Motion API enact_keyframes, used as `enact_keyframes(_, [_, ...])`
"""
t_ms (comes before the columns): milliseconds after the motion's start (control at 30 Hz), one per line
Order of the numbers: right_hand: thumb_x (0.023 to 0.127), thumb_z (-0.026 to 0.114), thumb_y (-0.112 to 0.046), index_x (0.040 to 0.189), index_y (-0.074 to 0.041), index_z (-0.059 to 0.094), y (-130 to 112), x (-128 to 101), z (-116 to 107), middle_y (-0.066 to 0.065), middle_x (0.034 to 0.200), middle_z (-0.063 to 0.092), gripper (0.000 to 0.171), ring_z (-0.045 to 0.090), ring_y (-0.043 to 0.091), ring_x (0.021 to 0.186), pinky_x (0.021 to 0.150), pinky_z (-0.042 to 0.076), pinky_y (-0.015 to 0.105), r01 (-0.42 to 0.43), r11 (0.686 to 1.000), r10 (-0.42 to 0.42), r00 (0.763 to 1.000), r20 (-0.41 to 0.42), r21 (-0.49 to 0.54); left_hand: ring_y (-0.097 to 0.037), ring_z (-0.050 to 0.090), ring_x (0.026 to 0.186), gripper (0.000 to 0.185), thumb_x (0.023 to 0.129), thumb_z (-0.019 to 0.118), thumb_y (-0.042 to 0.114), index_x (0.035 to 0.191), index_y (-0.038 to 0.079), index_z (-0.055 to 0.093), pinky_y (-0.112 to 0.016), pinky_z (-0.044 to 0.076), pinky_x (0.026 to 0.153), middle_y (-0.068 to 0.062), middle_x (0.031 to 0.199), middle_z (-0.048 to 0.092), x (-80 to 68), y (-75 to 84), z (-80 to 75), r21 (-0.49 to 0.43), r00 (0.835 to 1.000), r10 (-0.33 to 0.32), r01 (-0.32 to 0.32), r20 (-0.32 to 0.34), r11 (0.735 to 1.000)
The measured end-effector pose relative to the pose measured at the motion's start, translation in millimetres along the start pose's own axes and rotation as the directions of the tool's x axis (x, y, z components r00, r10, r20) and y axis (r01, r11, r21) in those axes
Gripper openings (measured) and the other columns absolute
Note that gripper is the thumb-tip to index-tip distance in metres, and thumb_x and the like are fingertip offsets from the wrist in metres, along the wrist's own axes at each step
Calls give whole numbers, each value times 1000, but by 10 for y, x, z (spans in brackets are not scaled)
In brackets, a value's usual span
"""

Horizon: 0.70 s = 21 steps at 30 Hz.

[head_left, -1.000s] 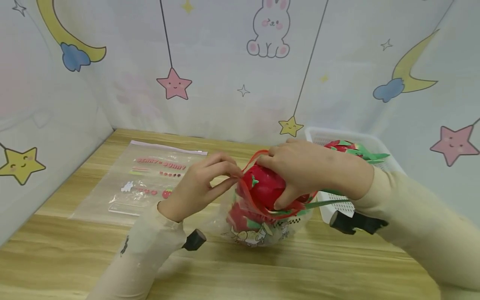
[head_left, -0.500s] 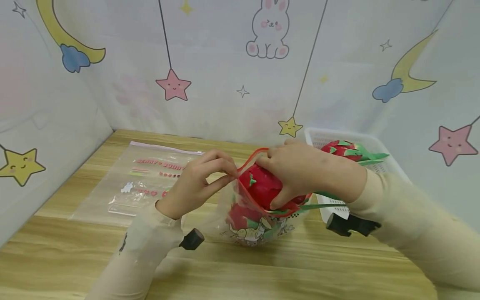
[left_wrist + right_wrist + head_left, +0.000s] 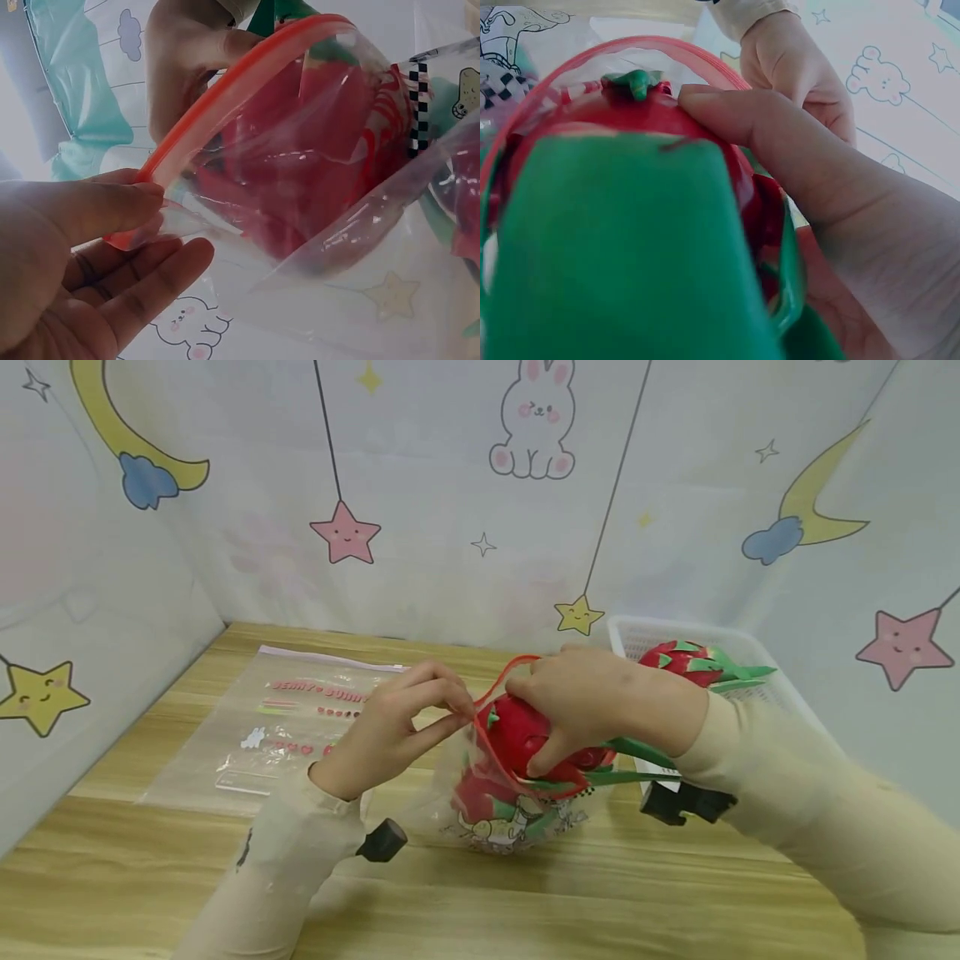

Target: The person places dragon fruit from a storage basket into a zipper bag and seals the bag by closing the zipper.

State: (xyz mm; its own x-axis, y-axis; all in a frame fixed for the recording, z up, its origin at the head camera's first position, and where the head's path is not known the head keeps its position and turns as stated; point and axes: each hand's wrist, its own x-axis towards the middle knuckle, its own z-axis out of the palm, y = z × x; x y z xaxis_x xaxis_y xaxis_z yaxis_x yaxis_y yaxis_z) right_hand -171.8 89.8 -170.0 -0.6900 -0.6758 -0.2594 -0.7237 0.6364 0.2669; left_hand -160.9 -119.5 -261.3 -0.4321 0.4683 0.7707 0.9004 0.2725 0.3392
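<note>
My left hand (image 3: 401, 727) pinches the red rim of a clear zip bag (image 3: 498, 831) between thumb and fingers, drawing its mouth wide. In the left wrist view, the red rim (image 3: 225, 86) arches away from those fingertips. My right hand (image 3: 600, 697) grips a red dragon fruit (image 3: 513, 731) with green leaf tips, which sits in the bag's mouth. Its thumb lies on the red skin in the right wrist view, beside a long green leaf (image 3: 630, 247). Lower in the bag, another dragon fruit (image 3: 480, 793) shows through the plastic.
A white perforated basket (image 3: 795, 702) stands at the back right, with another dragon fruit (image 3: 678, 662) inside. On the left of the wooden table (image 3: 450, 910) lies a flat clear zip bag (image 3: 202, 752) with pink lettering. A printed cloth wall rises behind.
My right hand has shifted slightly left with the dragon fruit, which now sits further into the bag's mouth. The left hand has moved only a little and keeps its pinch on the rim.
</note>
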Motion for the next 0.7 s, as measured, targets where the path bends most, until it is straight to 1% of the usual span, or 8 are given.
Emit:
enact_keyframes(133, [69, 77, -57, 121, -15, 55, -20, 18, 23, -1, 109, 67, 71, 62, 16, 98, 87, 52, 39, 28, 999, -28, 998, -48, -16, -13, 62, 85, 21, 76, 76, -6, 85, 7, 63, -25, 57, 75, -4, 93, 59, 0, -9, 3, 8, 999, -13, 13, 47, 1000])
enact_keyframes(300, [70, 77, -56, 121, -13, 54, -31, 31, 70, 1, 108, 66, 70, 62, 16, 96, 85, 51, 38, 42, 999, -44, 991, -124, -19, -14, 64, 84, 22, 74, 77, -6, 85, 7, 63, -26, 58, 75, -4, 91, 60, -7, -26, -29, 65, 998, -45, 42, 48, 997])
enact_keyframes(367, [71, 77, -56, 123, -12, 54, -27, 33, 92, 2, 109, 66, 72, 62, 17, 98, 85, 51, 38, 41, 999, -42, 989, -145, -6, -14, 64, 83, 22, 74, 78, -5, 85, 7, 63, -27, 58, 75, -3, 90, 60, -10, -39, -46, 84, 997, -65, 61, 45, 995])
enact_keyframes(533, [74, 75, -57, 136, -12, 49, 1, 47, 142, 3, 117, 65, 81, 61, 19, 105, 92, 51, 42, 21, 996, -9, 989, -147, 85, -14, 65, 83, 20, 75, 78, -2, 86, 7, 64, -27, 58, 76, -2, 88, 61, -25, -62, -96, 109, 991, -125, 119, 54, 987])
enact_keyframes(633, [75, 74, -57, 141, -15, 46, 41, 50, 153, 3, 119, 63, 83, 60, 20, 105, 90, 54, 39, 21, 986, 0, 992, -125, 168, -13, 65, 81, 20, 75, 78, -2, 85, 7, 63, -27, 58, 76, -2, 87, 61, -38, -75, -126, 115, 987, -150, 143, 56, 983])
enact_keyframes(700, [77, 75, -53, 143, -16, 43, 90, 37, 143, 2, 120, 62, 82, 59, 19, 105, 86, 56, 34, 36, 969, -12, 995, -99, 244, -12, 65, 81, 20, 75, 78, -2, 84, 7, 63, -27, 58, 76, -2, 86, 61, -44, -86, -143, 116, 987, -152, 145, 59, 983])
